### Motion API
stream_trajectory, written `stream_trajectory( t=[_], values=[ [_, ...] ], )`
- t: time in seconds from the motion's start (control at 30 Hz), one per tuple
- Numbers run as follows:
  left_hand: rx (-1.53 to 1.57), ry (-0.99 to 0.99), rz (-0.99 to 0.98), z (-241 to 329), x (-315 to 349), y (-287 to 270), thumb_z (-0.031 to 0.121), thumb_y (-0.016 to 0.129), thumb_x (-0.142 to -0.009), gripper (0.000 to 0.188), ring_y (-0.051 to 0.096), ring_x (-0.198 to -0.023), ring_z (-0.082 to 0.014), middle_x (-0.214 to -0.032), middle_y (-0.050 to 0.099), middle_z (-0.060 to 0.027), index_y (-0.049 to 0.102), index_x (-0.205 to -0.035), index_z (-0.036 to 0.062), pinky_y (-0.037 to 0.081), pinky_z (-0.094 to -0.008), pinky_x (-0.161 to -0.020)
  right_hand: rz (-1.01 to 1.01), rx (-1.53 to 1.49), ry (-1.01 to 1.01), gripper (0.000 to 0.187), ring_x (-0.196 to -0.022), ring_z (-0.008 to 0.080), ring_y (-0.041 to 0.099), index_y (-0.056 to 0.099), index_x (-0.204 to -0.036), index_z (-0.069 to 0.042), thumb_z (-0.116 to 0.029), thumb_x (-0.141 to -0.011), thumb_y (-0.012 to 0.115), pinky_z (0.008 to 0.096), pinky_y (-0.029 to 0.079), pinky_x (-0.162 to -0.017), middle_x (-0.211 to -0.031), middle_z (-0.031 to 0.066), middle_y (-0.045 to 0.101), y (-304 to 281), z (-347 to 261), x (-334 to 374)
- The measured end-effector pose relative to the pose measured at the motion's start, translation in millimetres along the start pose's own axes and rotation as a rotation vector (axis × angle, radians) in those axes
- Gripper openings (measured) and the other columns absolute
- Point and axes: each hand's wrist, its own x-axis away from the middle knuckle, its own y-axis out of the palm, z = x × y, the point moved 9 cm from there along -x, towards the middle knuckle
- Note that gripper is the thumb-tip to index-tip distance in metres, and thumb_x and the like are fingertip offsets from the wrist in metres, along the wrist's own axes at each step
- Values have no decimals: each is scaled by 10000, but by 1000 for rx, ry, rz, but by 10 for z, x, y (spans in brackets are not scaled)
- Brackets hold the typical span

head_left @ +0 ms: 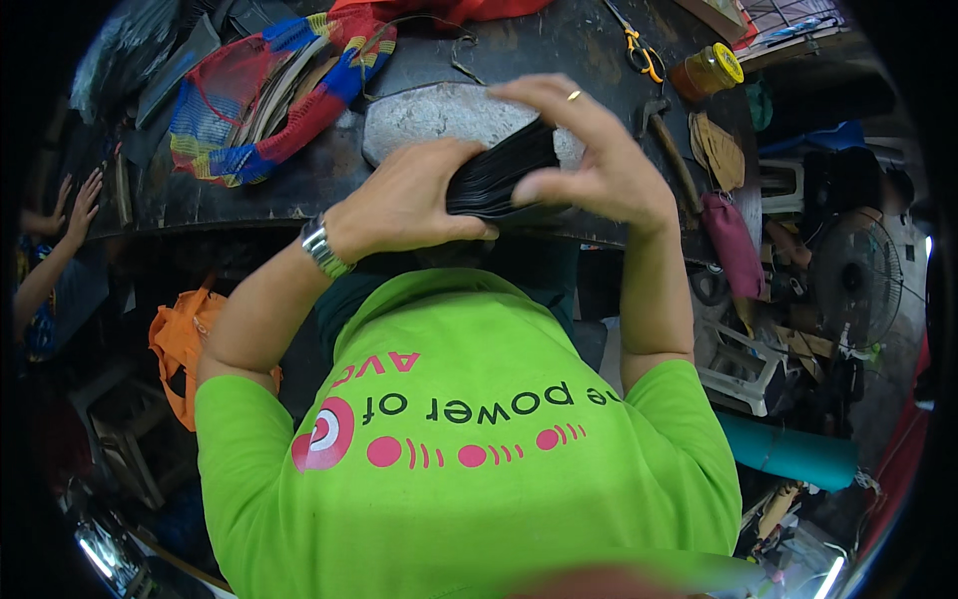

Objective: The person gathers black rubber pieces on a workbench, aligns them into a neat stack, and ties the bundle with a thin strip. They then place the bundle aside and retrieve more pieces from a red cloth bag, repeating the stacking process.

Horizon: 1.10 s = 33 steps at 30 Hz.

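A thick stack of thin black sheets [504, 175] stands tilted between my two hands, above the near edge of the worktable. My left hand [409, 195] grips its left side, thumb along the near face; a metal-banded watch is on that wrist. My right hand [604, 155], with a ring on one finger, cups the right end. Its thumb presses on the near face while the fingers arch over the far side, their tips slightly blurred. Under and behind the stack lies a grey stone slab [424, 115], partly covered by my hands. The sheets' material cannot be told.
A colourful mesh bag [274, 100] with flat pieces inside lies left of the slab. Orange-handled scissors [644, 58], a yellow-lidded jar [707, 72] and a hammer [671, 150] lie on the right. Another person's hands [78, 215] show at far left. A fan [853, 275] stands right.
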Motion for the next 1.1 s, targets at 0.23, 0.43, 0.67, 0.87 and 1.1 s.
stream_trajectory(
  t=[0.23,0.43,0.67,0.87,1.1],
  values=[
    [741,-292,146,-300,484,-41,200,849,-815,684,614,-1085,-130,-1233,674,-92,567,-1376,-72,480,-295,-1006,288,213,534,453,-875,264,729,767,-1061,-8,-441,-933,728,385,559,-835,-938,99,753,2,1266,-648],
    [1146,-392,252,-524,758,0,177,805,-841,656,617,-1113,-130,-1253,662,-85,547,-1403,-40,476,-285,-1006,199,758,572,448,-1011,375,718,788,-973,-85,-516,-864,734,448,567,-884,-1037,177,745,469,1661,-1132],
    [1334,-324,224,-492,809,23,264,822,-806,661,627,-1086,-142,-1217,663,-89,569,-1332,-45,485,-290,-992,368,247,471,260,-863,208,729,752,-986,-42,-270,-867,786,349,563,-794,-923,125,754,340,1765,-959],
    [1454,-261,94,-400,493,165,266,845,-781,788,617,-1156,-155,-1296,629,-106,495,-1413,-49,480,-300,-1034,238,-639,354,205,-837,76,645,726,-1061,6,-114,-896,744,265,538,-764,-957,0,736,541,1058,-451],
    [1457,-320,-93,-300,294,403,188,863,-753,864,616,-1152,-127,-1311,636,-76,451,-1479,-36,467,-281,-1049,147,-601,615,366,-961,114,641,697,-1224,-10,-76,-867,751,293,553,-809,-1114,42,722,539,922,180]
  ],
)
